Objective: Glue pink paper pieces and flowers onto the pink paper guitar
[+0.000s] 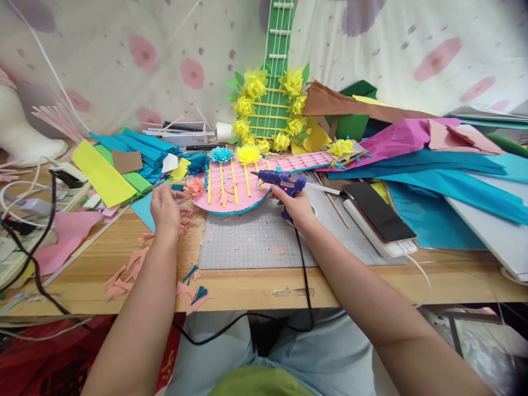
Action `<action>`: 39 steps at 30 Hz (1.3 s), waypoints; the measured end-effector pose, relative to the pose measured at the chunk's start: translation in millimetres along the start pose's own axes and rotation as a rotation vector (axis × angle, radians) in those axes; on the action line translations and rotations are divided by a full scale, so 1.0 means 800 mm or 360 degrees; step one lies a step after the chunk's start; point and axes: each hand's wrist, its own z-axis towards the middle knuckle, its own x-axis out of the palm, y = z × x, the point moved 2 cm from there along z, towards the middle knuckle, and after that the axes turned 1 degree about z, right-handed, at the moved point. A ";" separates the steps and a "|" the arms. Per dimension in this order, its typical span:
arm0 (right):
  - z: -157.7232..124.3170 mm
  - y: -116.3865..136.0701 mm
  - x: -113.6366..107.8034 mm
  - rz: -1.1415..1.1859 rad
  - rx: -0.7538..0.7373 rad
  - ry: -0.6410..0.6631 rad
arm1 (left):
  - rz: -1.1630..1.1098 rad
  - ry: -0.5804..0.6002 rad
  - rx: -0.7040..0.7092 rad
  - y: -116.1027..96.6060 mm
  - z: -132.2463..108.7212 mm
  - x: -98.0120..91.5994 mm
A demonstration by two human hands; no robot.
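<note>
My right hand (300,208) grips a blue hot glue gun (282,180), its nozzle pointing left over a pink paper guitar (220,202). A white glue stick (324,188) sticks out of the gun's back. My left hand (164,209) is curled closed just left of the guitar body, beside pink paper scraps; what its fingers hold, if anything, is hidden. The guitar has yellow strips, a blue paper flower (220,154), a yellow paper flower (248,154) and a pink paper flower (194,186). Part of it rests on a grey cutting mat (247,247).
A green paper guitar (272,113) ringed with yellow flowers stands behind. Coloured paper (445,165) is heaped at right, near a phone (379,210) on a white power strip. Pink offcuts (127,272) litter the left. The gun's black cord (307,275) hangs over the table edge.
</note>
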 end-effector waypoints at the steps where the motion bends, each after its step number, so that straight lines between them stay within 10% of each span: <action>1: 0.000 0.000 0.000 -0.0001 -0.0001 0.0003 | -0.0004 -0.0006 -0.0006 -0.001 0.000 0.000; 10: 0.000 0.001 0.001 -0.0008 -0.0022 0.0022 | 0.0126 -0.0113 0.0177 -0.002 -0.001 -0.008; 21: 0.002 0.002 0.002 -0.0008 -0.0019 -0.0007 | 0.0092 0.0235 0.0342 0.003 -0.010 0.004; 29: -0.001 0.002 0.001 -0.0001 -0.0044 -0.0003 | -0.0024 -0.0084 0.0493 -0.009 -0.007 -0.008; 34: -0.002 0.005 0.001 -0.0005 -0.0068 0.0004 | 0.0208 -0.0258 0.0900 -0.008 -0.017 -0.014; 39: 0.000 0.007 0.000 0.0041 -0.0062 -0.0010 | 0.0907 0.0066 0.1271 -0.019 -0.038 0.006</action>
